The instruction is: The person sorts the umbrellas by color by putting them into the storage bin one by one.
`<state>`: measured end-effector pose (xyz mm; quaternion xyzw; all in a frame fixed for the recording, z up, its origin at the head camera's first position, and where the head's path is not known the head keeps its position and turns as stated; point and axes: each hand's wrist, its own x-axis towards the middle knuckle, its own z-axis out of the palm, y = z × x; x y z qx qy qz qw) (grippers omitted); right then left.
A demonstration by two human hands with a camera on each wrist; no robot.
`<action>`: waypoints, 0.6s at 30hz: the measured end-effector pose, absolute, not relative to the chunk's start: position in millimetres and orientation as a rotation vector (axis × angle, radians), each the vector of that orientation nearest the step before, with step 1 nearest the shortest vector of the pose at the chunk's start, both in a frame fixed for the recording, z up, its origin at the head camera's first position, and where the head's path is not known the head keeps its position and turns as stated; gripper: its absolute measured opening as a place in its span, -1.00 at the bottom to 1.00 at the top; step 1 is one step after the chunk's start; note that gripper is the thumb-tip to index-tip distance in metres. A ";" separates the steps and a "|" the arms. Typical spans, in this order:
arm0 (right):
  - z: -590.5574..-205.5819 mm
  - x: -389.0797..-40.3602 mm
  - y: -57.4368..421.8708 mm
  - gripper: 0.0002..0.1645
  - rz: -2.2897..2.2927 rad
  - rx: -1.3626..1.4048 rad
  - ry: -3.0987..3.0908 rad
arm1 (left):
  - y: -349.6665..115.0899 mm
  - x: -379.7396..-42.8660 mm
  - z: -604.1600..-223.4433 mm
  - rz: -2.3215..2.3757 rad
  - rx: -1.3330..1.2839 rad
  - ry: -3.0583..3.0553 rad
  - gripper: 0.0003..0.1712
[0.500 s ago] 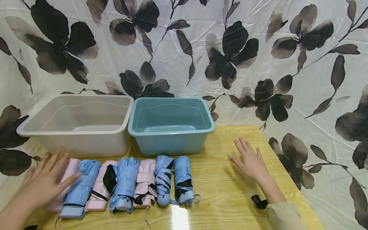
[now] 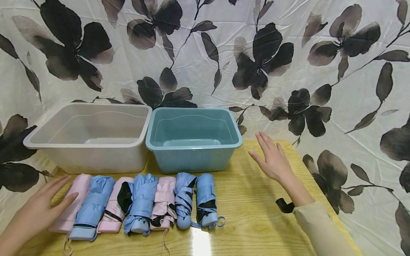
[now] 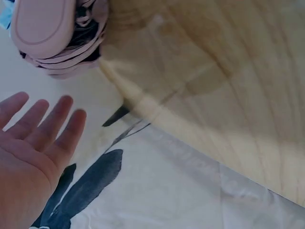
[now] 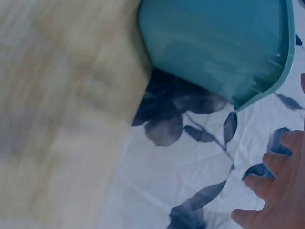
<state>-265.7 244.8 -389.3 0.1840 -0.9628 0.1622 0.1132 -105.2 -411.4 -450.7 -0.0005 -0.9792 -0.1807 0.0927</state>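
Folded umbrellas in pink and blue lie side by side in a row across the left and middle of the table. My left hand (image 2: 45, 209) hovers by the leftmost pink umbrella (image 2: 75, 202), fingers extended and holding nothing. In the left wrist view a gap shows between the left hand (image 3: 33, 157) and a pink umbrella (image 3: 43, 24). To its right lies a blue umbrella (image 2: 96, 202); at the row's right end is another blue umbrella (image 2: 206, 199) with a strap loop. My right hand (image 2: 272, 160) is raised over the table's right part, fingers straight, nothing in it.
A whitish bin (image 2: 105, 156) and a teal bin (image 2: 192, 160) stand side by side behind the row, both without contents in sight. The wooden table (image 2: 243, 213) ends at a slanted right edge. A floral cloth (image 2: 217, 85) hangs behind.
My left hand has shifted left and turned more edge-on, uncovering more of the leftmost pink umbrella. My right hand has moved slightly up and left, towards the teal bin. The umbrellas stay put.
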 end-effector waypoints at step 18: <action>-364.1 -312.6 195.5 0.02 0.444 0.747 -2.905 | -418.1 -119.5 -455.8 -0.579 -0.105 -2.897 -0.17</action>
